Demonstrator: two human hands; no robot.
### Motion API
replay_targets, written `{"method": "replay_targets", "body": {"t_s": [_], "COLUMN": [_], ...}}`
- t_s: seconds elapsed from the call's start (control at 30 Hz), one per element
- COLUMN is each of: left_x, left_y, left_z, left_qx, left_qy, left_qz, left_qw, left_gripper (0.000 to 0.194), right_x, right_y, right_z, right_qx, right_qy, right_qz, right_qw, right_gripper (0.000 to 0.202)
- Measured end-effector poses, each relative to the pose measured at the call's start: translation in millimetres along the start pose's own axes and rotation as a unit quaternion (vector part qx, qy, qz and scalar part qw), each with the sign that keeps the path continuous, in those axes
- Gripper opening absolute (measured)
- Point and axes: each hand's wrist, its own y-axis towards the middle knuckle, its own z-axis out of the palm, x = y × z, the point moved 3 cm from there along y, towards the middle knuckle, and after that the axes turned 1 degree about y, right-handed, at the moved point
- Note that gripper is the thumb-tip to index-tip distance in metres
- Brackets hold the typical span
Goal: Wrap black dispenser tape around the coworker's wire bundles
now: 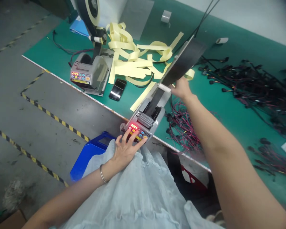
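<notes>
At the table's front edge stands a grey tape dispenser point(146, 119) with a lit red display and a button panel. The fingers of my left hand point(127, 149) are spread over that panel, fingertips on or just above the buttons. A wide black tape point(184, 60) runs down into the machine past a white roller point(164, 88). My right hand point(181, 89) is beside the roller's right end, reaching behind the black tape. Its fingers are partly hidden, so I cannot see what they touch or hold.
Left of my hands stands a second tape dispenser point(91, 73) with a tape roll above. Yellow tape strips point(133, 68) and a phone point(118, 89) lie between the machines. On the right are red-black wires point(184, 127) and black cable bundles point(259, 86). A blue stool point(90, 156) stands below.
</notes>
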Motion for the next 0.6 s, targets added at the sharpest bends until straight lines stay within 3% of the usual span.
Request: {"method": "replay_targets", "body": {"t_s": [0.13, 0.23, 0.3, 0.37, 0.4, 0.47, 0.6], "left_x": [-5, 6, 24, 42, 47, 48, 41], "left_y": [0, -7, -12, -15, -14, -9, 2], "left_z": [-6.1, -9.7, -7.3, 3.7, 10.9, 23.8, 33.4], "left_qx": [-0.004, -0.020, -0.064, -0.070, -0.048, 0.021, 0.070], "left_qy": [-0.031, -0.132, -0.253, -0.390, -0.444, -0.512, -0.544], "left_qz": [-0.013, -0.057, -0.189, -0.337, -0.382, -0.400, -0.373], "left_qw": [0.999, 0.989, 0.947, 0.854, 0.809, 0.760, 0.748], "left_gripper": [0.060, 0.042, 0.039, 0.040, 0.039, 0.038, 0.043], "right_x": [-3, -4, -3, -2, -1, 0, 2], "right_y": [2, 2, 2, 1, 1, 1, 2], "right_z": [1, 1, 0, 0, 0, -1, -1], "right_qx": [-0.002, -0.013, -0.018, -0.023, -0.024, -0.025, -0.020], "right_qy": [-0.001, -0.007, -0.009, -0.009, -0.009, -0.007, 0.007], "right_qz": [-0.006, -0.008, -0.006, -0.004, -0.004, -0.007, -0.021], "right_qw": [1.000, 1.000, 1.000, 1.000, 1.000, 1.000, 1.000], "right_gripper": [0.034, 0.032, 0.031, 0.030, 0.030, 0.031, 0.032]}}
